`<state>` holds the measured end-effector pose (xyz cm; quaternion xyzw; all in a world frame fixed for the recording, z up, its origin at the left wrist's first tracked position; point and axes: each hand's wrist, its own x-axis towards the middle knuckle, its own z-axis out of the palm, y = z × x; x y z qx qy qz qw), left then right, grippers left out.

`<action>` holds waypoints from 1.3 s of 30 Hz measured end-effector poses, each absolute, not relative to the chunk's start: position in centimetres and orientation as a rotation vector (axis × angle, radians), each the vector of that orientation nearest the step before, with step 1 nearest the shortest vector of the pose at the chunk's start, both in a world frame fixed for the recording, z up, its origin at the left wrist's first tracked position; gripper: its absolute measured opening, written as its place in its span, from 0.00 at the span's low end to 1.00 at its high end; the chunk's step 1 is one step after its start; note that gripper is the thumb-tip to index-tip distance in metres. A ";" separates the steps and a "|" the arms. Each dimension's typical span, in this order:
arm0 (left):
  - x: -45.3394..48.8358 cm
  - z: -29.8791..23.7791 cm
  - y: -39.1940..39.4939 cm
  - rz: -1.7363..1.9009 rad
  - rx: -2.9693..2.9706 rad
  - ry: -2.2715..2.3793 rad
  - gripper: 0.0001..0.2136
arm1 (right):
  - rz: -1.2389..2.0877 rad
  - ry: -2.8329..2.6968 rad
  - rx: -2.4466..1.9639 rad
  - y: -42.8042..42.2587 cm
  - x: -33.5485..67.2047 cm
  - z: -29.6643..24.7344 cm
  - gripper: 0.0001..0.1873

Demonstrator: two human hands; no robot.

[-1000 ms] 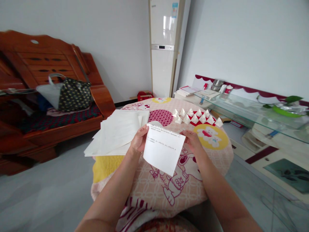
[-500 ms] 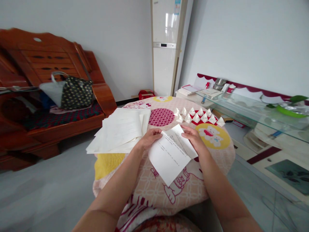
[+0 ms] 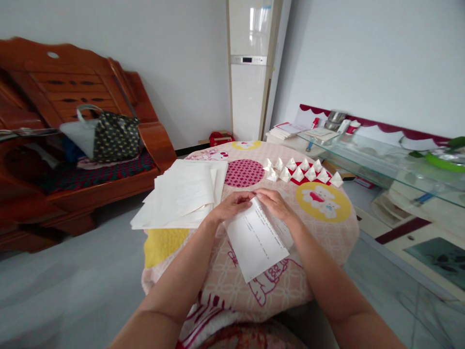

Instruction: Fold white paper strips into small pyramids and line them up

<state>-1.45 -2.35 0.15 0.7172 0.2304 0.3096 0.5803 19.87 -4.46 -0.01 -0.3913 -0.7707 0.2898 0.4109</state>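
A printed sheet of paper (image 3: 253, 245) is held over the near middle of the cloth-covered table (image 3: 214, 291), a fold running down its right side. My left hand (image 3: 234, 204) pinches its upper left edge. At the top of the fold, my right hand (image 3: 273, 202) grips the paper with its fingertips close to those of the left. Part of the sheet lies behind the folded edge. Beyond the hands, several small folded white paper pyramids (image 3: 298, 174) stand in two rows. Left of my hands lies a stack of paper sheets (image 3: 181, 194).
A wooden sofa (image 3: 90, 87) with a dark patterned bag (image 3: 115, 135) on it stands at the left. To the right is a glass-topped cabinet (image 3: 385, 157) with metal containers and a green tray. A tall white air conditioner (image 3: 249, 97) fills the back corner.
My right hand has moved left to meet the left hand, turning the sheet's right part behind along a fold. The view has shifted slightly.
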 end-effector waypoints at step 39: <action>0.1 -0.8 -2.8 0.859 1.625 0.820 0.13 | 1.104 -1.640 -1.126 -5.0 19.8 -0.4 0.09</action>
